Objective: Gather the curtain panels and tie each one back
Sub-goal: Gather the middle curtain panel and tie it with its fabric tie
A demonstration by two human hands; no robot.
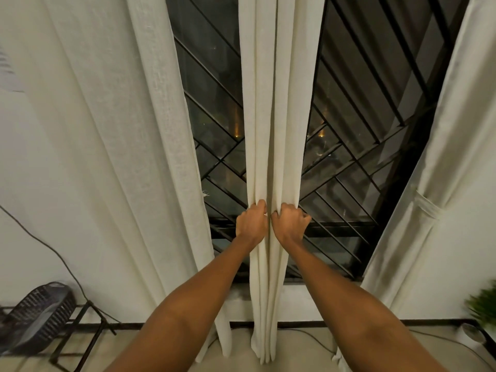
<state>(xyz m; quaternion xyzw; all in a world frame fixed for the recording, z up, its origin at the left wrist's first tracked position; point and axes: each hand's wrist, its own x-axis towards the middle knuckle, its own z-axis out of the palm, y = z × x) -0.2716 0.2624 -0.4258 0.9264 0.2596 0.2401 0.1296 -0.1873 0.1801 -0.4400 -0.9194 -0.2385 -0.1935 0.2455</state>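
Observation:
A cream middle curtain panel [273,103] hangs bunched into narrow folds in front of the dark window. My left hand [251,224] grips its left folds at sill height. My right hand [291,224] grips its right folds, knuckles almost touching the left hand. A wide cream left curtain panel [115,130] hangs loose to the floor. The right curtain panel [434,162] is pulled aside and bound by a cream tieback band [426,206].
The window [357,130] has a black metal grille with diagonal bars. A dark woven basket [40,315] sits on a black stand at lower left, with a cable running up the wall. A green plant [483,307] is at lower right. Cables lie on the floor.

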